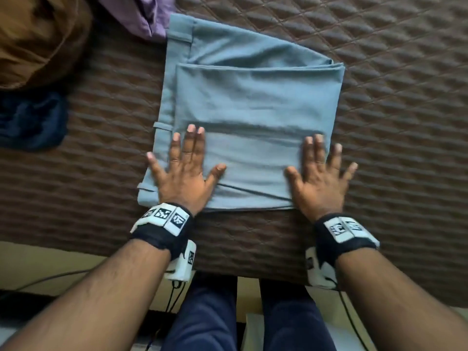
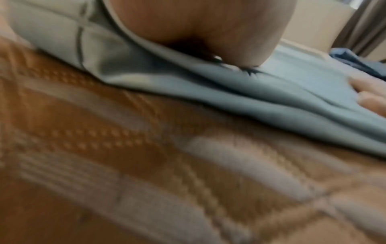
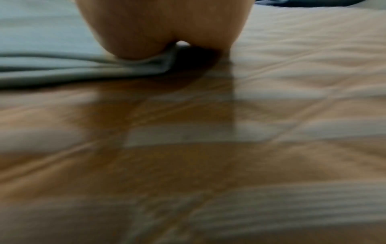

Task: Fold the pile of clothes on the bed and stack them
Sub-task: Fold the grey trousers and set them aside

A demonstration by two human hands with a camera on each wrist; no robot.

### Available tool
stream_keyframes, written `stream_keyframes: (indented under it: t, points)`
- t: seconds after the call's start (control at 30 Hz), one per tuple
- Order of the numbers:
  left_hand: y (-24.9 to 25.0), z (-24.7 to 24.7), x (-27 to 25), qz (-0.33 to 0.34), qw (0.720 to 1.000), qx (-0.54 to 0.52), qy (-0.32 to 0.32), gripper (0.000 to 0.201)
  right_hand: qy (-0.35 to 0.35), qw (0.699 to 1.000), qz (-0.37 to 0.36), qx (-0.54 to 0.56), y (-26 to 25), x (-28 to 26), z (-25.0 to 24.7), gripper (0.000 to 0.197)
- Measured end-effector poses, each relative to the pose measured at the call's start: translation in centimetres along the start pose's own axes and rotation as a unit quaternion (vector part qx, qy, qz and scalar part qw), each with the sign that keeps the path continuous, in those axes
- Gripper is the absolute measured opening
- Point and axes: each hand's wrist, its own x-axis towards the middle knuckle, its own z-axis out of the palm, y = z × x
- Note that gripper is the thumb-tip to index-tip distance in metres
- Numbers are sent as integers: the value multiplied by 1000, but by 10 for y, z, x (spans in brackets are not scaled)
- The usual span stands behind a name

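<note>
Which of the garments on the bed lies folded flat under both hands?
The grey-blue trousers. The brown garment, purple garment and navy garment lie crumpled and untouched at the left.

Brown quilted bed (image 1: 379,122), curtain (image 2: 363,24) bkgd.

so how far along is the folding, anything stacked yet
Done: the grey-blue trousers lie folded on the bedspread. In hand: left hand and right hand press them flat. Left: brown garment, purple garment and dark blue garment look unfolded; no stack visible.
</note>
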Motion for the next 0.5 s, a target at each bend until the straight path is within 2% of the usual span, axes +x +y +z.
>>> stream_keyframes:
  t: [0.07,0.1,0.13,0.2,0.27,0.33,0.4,0.43,0.5]
  points:
    - [-2,-18,2,-110,992,-57,25,81,2,995,94,39,31,-1,-19,77]
    - [-3,-27,5,-169,980,-98,44,81,20,991,115,61,40,0,-29,81]
    - [-4,-36,9,-209,965,-143,62,80,56,989,106,84,45,4,-41,82]
    - [-6,-50,22,-238,945,-204,98,77,142,978,7,150,45,25,-62,71]
    - [-6,-61,41,-255,933,-226,111,75,163,952,-121,229,38,61,-82,62]
    - [5,-66,60,-275,929,-231,87,70,109,940,-188,262,30,102,-101,64]
    - [19,-70,76,-287,924,-237,82,67,36,953,-204,221,23,138,-119,61]
    - [26,-71,83,-277,923,-247,97,66,11,960,-199,196,23,150,-125,55]
    - [43,-71,96,-215,927,-281,127,62,-2,971,-175,163,39,160,-134,44]
